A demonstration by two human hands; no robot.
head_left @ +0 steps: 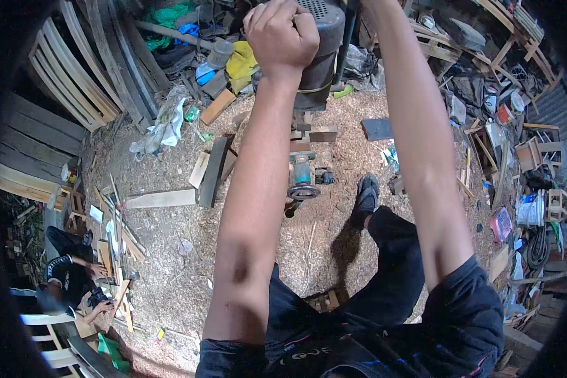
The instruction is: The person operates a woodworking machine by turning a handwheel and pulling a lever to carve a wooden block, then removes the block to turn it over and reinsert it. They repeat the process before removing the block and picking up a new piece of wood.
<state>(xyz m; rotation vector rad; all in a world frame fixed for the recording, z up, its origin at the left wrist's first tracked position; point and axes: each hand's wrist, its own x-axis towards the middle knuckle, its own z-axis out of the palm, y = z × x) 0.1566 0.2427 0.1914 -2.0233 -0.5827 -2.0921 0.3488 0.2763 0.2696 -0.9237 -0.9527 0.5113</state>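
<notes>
My left hand [282, 31] is closed in a fist at the top of the view, beside the perforated top of a dark machine housing [326, 28]. Whatever its fingers may hold is hidden. My right forearm [416, 94] reaches up past the housing's right side, and the hand itself lies beyond the top edge. Below the housing, between my arms, are a teal machine part [302, 171] and a round handwheel [303, 191]. Short wood blocks [322, 133] lie just above them.
Wood shavings cover the floor [170, 233]. Boards [160, 199] lie left of my arm, and curved wooden pieces [75, 69] lean at upper left. Another person [69, 277] sits at lower left among wood strips. Clutter, including a pink basket [501, 225], lines the right side.
</notes>
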